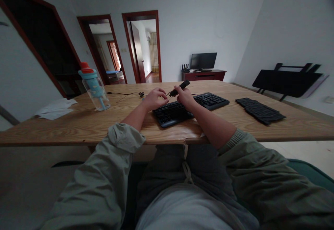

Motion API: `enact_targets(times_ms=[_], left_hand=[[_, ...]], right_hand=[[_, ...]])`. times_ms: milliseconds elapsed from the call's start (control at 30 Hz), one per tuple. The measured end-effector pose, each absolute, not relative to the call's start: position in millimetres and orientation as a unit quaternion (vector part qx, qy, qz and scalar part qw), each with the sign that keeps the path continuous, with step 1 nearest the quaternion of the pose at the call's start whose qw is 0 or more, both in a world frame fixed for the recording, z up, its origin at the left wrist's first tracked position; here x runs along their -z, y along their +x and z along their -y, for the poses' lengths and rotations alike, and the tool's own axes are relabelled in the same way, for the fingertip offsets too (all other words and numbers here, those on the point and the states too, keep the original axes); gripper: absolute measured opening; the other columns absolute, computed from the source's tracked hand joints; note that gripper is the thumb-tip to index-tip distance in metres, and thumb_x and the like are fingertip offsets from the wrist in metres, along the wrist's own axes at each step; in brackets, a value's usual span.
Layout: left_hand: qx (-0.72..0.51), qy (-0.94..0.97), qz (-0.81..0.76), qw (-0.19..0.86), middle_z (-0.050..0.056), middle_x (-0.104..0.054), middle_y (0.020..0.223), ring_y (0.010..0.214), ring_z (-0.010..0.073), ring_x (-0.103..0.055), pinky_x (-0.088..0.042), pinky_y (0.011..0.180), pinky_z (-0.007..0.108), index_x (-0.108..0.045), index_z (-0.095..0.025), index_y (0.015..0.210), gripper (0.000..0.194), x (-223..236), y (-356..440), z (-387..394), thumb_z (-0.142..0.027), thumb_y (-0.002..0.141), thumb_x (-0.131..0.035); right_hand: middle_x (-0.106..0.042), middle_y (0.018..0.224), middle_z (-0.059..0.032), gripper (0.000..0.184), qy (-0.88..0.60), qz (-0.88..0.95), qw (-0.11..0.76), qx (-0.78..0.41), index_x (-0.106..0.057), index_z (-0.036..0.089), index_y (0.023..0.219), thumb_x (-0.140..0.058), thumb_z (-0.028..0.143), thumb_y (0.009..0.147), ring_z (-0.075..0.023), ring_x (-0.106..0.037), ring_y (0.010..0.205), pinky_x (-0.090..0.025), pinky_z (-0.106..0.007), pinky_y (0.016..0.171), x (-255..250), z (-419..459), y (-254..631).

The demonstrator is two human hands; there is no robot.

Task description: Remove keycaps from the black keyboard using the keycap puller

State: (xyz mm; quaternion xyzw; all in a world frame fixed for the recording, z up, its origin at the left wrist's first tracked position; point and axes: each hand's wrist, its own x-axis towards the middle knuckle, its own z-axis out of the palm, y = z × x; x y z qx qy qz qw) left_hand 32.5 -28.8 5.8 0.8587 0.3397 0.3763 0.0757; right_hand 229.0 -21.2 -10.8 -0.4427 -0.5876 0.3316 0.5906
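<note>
Though dim, right hand around a tilted black object, left hand beside it, palm-down, perhaps half-closed.

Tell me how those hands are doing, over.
Right hand gripping black stick by keyboard. Left hand close by, hold unclear. Bottle stands off left.

Green jacket, pale grey shirt, dark trousers.
The left sleeve is folded back in a wide, wrinkled cuff; the right sleeve ends with a ribbed band. A light drawstring hangs at the waist.
</note>
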Motion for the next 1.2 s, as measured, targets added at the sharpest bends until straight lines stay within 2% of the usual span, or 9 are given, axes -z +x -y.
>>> enact_targets(times_ms=[200, 367, 533, 667, 800, 867, 1000, 1100, 1200], left_hand=[[-0.381, 0.850, -0.352, 0.094, 0.008, -0.066, 0.109, 0.101, 0.0229, -0.063, -0.052, 0.094, 0.038, -0.076, -0.020, 0.078, 0.013, -4, 30, 26, -0.033, 0.081, -0.077], [-0.385, 0.850, -0.347, 0.087, 0.009, -0.068, 0.104, 0.095, 0.0215, -0.063, -0.050, 0.087, 0.035, -0.074, -0.018, 0.080, 0.018, -2, 27, 21, -0.036, 0.083, -0.075], [-0.397, 0.826, -0.383, 0.115, 0.005, -0.069, 0.083, 0.077, 0.0190, -0.059, -0.047, 0.074, 0.033, -0.072, -0.017, 0.086, 0.025, -4, 25, 21, -0.042, 0.084, -0.071], [-0.421, 0.807, -0.375, 0.177, 0.004, -0.068, 0.080, 0.074, 0.0181, -0.059, -0.046, 0.070, 0.032, -0.067, -0.017, 0.083, 0.026, -6, 24, 23, -0.042, 0.082, -0.072], [-0.405, 0.798, -0.355, 0.270, 0.006, -0.071, 0.083, 0.074, 0.0171, -0.061, -0.047, 0.069, 0.031, -0.062, -0.017, 0.085, 0.019, -5, 22, 23, -0.035, 0.084, -0.069], [-0.391, 0.792, -0.356, 0.305, 0.007, -0.073, 0.084, 0.071, 0.0165, -0.061, -0.046, 0.067, 0.030, -0.060, -0.018, 0.089, 0.020, -3, 21, 21, -0.035, 0.085, -0.069], [-0.333, 0.807, -0.363, 0.327, 0.005, -0.074, 0.083, 0.072, 0.0176, -0.063, -0.045, 0.066, 0.030, -0.063, -0.018, 0.095, 0.030, 1, 19, 15, -0.039, 0.078, -0.077], [-0.307, 0.825, -0.362, 0.309, 0.005, -0.073, 0.081, 0.074, 0.0187, -0.064, -0.047, 0.069, 0.030, -0.069, -0.017, 0.092, 0.033, 3, 18, 10, -0.039, 0.072, -0.083], [-0.300, 0.835, -0.353, 0.297, 0.005, -0.073, 0.083, 0.077, 0.0190, -0.065, -0.049, 0.072, 0.032, -0.073, -0.016, 0.092, 0.035, 4, 17, 8, -0.042, 0.072, -0.085]], right_hand=[[-0.054, 0.056, -0.0021, 0.036, -0.452, 0.577, 0.580, -0.357, -0.051, 0.021, 0.072, -0.055, 0.048, 0.095, -0.0121, -0.041, 0.045, -0.031, -0.026, 0.044, 6, 28, 227], [-0.057, 0.060, -0.0022, 0.035, -0.431, 0.570, 0.587, -0.380, -0.051, 0.021, 0.073, -0.060, 0.049, 0.093, -0.0100, -0.040, 0.044, -0.028, -0.025, 0.041, 3, 35, 226], [-0.061, 0.065, 0.0012, 0.028, -0.356, 0.619, 0.573, -0.402, -0.058, 0.020, 0.090, -0.068, 0.046, 0.086, -0.0086, -0.041, 0.045, -0.027, -0.023, 0.043, 0, 42, 229], [-0.065, 0.068, 0.0000, 0.034, -0.335, 0.668, 0.533, -0.398, -0.066, 0.016, 0.103, -0.069, 0.046, 0.085, -0.0090, -0.044, 0.048, -0.030, -0.023, 0.044, -6, 50, 234], [-0.070, 0.074, -0.0013, 0.039, -0.337, 0.708, 0.493, -0.376, -0.070, 0.015, 0.112, -0.076, 0.032, 0.077, -0.0078, -0.046, 0.049, -0.033, -0.022, 0.045, -9, 54, 238], [-0.071, 0.073, -0.0017, 0.034, -0.364, 0.723, 0.477, -0.341, -0.071, 0.015, 0.107, -0.075, 0.027, 0.076, -0.0077, -0.046, 0.048, -0.034, -0.022, 0.045, -8, 54, 239], [-0.067, 0.065, -0.0023, 0.014, -0.410, 0.748, 0.462, -0.242, -0.070, 0.015, 0.086, -0.071, 0.028, 0.080, -0.0101, -0.051, 0.050, -0.038, -0.023, 0.048, -5, 53, 239], [-0.067, 0.064, -0.0034, 0.013, -0.411, 0.757, 0.464, -0.209, -0.066, 0.015, 0.075, -0.066, 0.027, 0.081, -0.0120, -0.055, 0.054, -0.041, -0.025, 0.053, -3, 52, 239], [-0.066, 0.064, -0.0039, 0.015, -0.411, 0.758, 0.463, -0.205, -0.065, 0.015, 0.074, -0.064, 0.028, 0.081, -0.0130, -0.056, 0.056, -0.042, -0.026, 0.054, -1, 51, 239]])
